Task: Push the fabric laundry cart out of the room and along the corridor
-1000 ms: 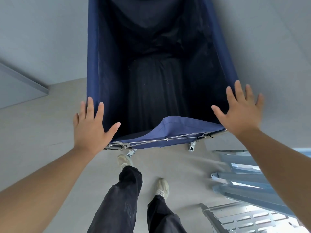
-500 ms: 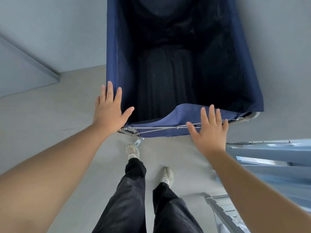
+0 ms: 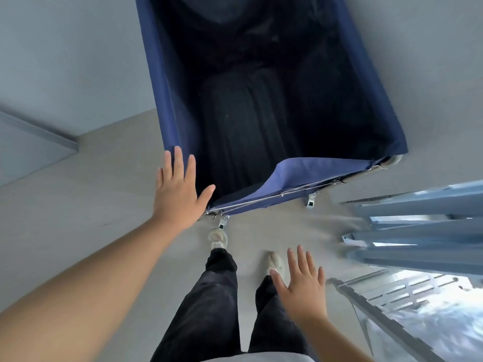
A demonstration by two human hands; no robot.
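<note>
Pressing near corner of the laundry cart [image 3: 167, 113] with left hand [image 3: 177, 189], flat and spread. Holding right hand [image 3: 303, 286] spread too, apart from the cart.

Your laundry cart [image 3: 261, 105] stands upright at your 12 o'clock: a deep rectangular bin of navy blue fabric, open at the top, its inside dark and showing only creased cloth. It sits skewed, with its long axis pointing toward about 11 o'clock, so the near right corner lies farther from you than the near left. The near fabric edge [image 3: 308, 173] slumps away from the thin metal rail [image 3: 274, 196], and two small casters [image 3: 311, 201] show beneath that end
</note>
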